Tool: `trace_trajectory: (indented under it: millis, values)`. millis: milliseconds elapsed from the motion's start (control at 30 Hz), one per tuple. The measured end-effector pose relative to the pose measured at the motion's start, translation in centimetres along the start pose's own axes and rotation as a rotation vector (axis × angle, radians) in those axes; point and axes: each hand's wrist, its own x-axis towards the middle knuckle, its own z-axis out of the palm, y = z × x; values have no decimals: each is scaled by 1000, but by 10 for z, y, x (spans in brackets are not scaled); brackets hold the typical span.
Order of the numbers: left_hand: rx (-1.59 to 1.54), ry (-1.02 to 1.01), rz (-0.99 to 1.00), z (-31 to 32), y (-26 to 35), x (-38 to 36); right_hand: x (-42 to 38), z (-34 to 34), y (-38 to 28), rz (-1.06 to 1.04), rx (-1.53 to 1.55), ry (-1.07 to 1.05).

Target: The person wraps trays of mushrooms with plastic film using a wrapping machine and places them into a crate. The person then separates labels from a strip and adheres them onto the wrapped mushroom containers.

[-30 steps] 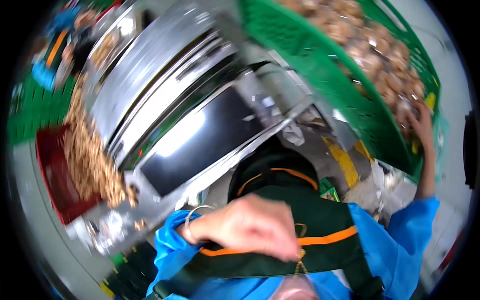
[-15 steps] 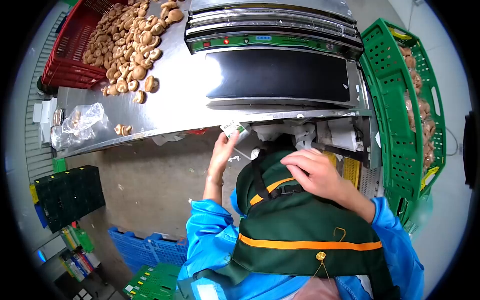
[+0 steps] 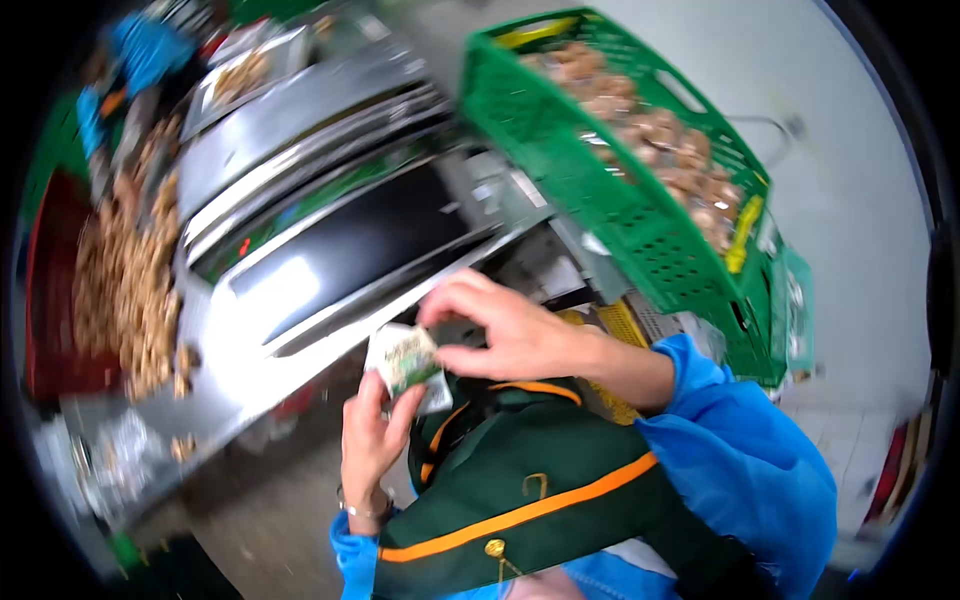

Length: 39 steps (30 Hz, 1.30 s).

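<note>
In the head view, a small white-and-green printed packet (image 3: 405, 358) is pinched between the thumb and fingers of my left hand (image 3: 372, 435). It hangs just off the front edge of the metal table, above my dark green apron (image 3: 530, 470). My right hand (image 3: 505, 330) reaches in from the right with thumb and forefinger parted around a gap. Its fingertips are right at the packet's right edge. Motion blur smears the print.
Behind the packet, a sealing machine (image 3: 350, 235) stands on the metal table (image 3: 225, 400). Loose mushrooms (image 3: 135, 300) spill from a red crate (image 3: 50, 300) at left. A green crate (image 3: 640, 215) with bagged mushrooms stands at right. Another person's blue sleeve (image 3: 150, 50) shows top left.
My view has swung right, bringing more of the green crate and another person into sight. The right hand has come over to the packet, which stays in my left hand.
</note>
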Motion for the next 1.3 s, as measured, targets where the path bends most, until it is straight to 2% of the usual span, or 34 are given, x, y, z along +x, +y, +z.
trace_trajectory:
  millis: [33, 67, 133, 200, 267, 333, 367, 400, 433, 467, 500, 533, 567, 600, 667, 700, 733, 800, 833, 867, 933, 1000, 1033, 1100, 1133, 1167, 1200, 1233, 1267, 1300]
  values:
    - [25, -63, 68, 11, 6, 12, -4, -14, 6, -60, -28, 61]
    - [44, -149, 118, 24, 22, 28, -10, -37, 6, 150, 176, -74]
    - [78, -271, 151, 50, 37, 57, -23, -75, 6, 214, 94, -123]
    - [-354, -234, 85, 92, 49, 89, -46, -111, 11, 131, -109, 139]
    - [-494, -553, -100, 119, 88, 124, -72, -146, 15, 65, -221, 275]
    - [-239, -720, 133, 162, 83, 144, -95, -190, 15, 27, -315, 370]
    - [-140, -766, 57, 178, 90, 153, -108, -224, 12, 127, -439, 501]
    - [-38, -808, -25, 189, 94, 157, -124, -256, 10, 375, -293, 787]
    - [-164, -784, -148, 197, 88, 160, -142, -298, 9, 415, -52, 894]
    - [-295, -821, -263, 199, 81, 165, -158, -330, 14, 540, 3, 861]
    - [-355, -820, -297, 201, 91, 173, -174, -351, 32, 645, -39, 739]
    - [-416, -817, -327, 203, 107, 182, -186, -360, 58, 804, -146, 558]
    - [-586, -790, -256, 212, 124, 190, -198, -351, 86, 856, -298, 397]
    - [-680, -806, -361, 209, 145, 196, -208, -343, 112, 898, -454, 234]
    - [-689, -710, -165, 210, 147, 198, -223, -316, 129, 961, -981, 318]
    - [-717, -596, -166, 210, 150, 196, -225, -318, 127, 934, -882, 431]
    - [-631, -711, -246, 199, 144, 200, -222, -319, 119, 910, -891, 340]
    - [-606, -856, -86, 199, 131, 213, -211, -317, 105, 854, -896, 169]
    - [-685, -873, -72, 202, 120, 217, -211, -309, 113, 821, -910, 20]
    - [-720, -784, -92, 209, 118, 215, -208, -306, 112, 799, -962, 103]
    - [-690, -586, -307, 227, 159, 216, -186, -311, 95, 744, -1076, 260]
    - [-510, -717, -137, 222, 151, 225, -149, -317, 56, 590, -604, 363]
    - [-387, -741, -52, 222, 148, 228, -134, -311, 45, 475, -304, 348]
    - [-216, -762, 165, 230, 154, 239, -111, -299, 35, 441, 60, 231]
    - [-180, -815, 187, 230, 155, 242, -103, -297, 35, 525, 128, 132]
    - [10, -875, 163, 227, 150, 246, -101, -300, 46, 394, 58, 306]
    - [200, -932, 127, 221, 142, 247, -102, -316, 49, 526, -28, 431]
    - [246, -931, -21, 218, 124, 244, -104, -331, 60, 636, 128, 654]
    - [33, -897, -205, 215, 110, 242, -107, -351, 71, 675, 156, 691]
    - [-82, -862, -268, 216, 98, 242, -108, -356, 84, 696, 189, 661]
